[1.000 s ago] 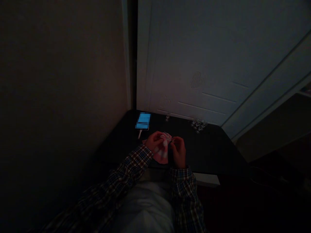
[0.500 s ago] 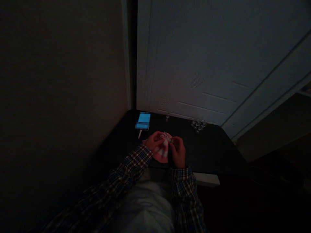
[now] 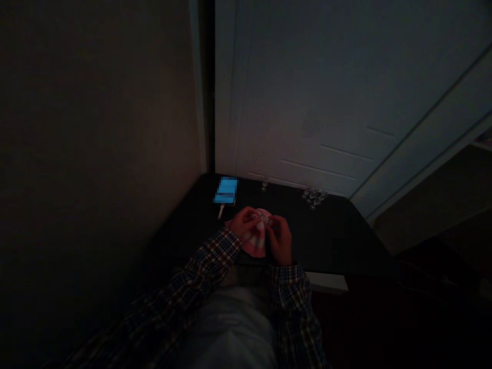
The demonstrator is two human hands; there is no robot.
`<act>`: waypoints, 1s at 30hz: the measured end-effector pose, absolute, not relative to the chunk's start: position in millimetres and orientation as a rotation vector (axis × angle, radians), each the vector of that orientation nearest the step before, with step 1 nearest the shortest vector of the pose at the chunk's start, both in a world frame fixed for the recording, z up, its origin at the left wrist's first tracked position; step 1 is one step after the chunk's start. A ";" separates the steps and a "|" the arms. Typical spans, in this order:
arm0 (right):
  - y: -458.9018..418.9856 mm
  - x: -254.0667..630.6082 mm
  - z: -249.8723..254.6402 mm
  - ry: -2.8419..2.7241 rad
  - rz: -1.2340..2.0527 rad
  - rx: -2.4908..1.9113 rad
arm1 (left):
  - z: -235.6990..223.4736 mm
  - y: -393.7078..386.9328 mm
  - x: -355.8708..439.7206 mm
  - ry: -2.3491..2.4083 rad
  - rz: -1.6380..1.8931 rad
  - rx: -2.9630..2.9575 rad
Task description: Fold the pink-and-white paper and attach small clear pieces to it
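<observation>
Because the light is very dim, much detail is lost. Item: one pink-and-white cloth piece (image 3: pixel 257 247), small, flaring to a rounded lower edge; pink with broad whitish patches, gathered and paler towards the top, where fine details blur. Location: near edge of the dark table (image 3: pixel 330 241), between both hands. Left hand (image 3: pixel 245 221): fingers closed on the cloth's upper left, covering part of it. Right hand (image 3: pixel 282 241): curled, fingertips at the upper right edge; whether they clamp it cannot be told. Also listed: phone (image 3: pixel 226 188), screen pixelated, with a white cable end (image 3: pixel 220 211); a cluster of small shiny pieces (image 3: pixel 314 197), too small to identify; one similar piece (image 3: pixel 264 185) apart. Plaid sleeves (image 3: pixel 215 253) run out of view below.
</observation>
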State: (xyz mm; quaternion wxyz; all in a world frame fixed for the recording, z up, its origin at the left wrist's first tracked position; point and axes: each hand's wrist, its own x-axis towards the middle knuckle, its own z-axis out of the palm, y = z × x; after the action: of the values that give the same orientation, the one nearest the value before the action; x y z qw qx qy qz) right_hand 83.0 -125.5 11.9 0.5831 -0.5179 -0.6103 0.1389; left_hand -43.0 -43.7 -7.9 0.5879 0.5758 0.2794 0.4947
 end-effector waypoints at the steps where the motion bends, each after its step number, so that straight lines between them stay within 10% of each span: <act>1: -125.6 82.7 12.2 -1.423 0.327 -1.209 | -8.3 -43.3 -42.9 0.659 1.161 1.357; 30: -123.0 85.2 8.4 -1.261 0.459 -1.167 | -1.5 -46.2 -43.6 0.656 1.175 1.396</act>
State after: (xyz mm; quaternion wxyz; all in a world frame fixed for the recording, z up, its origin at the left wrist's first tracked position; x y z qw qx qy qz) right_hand 85.2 -123.0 8.4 0.6300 -0.5095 -0.5507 0.2003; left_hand -43.6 -46.2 -1.5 0.5657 0.5936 0.2791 0.4996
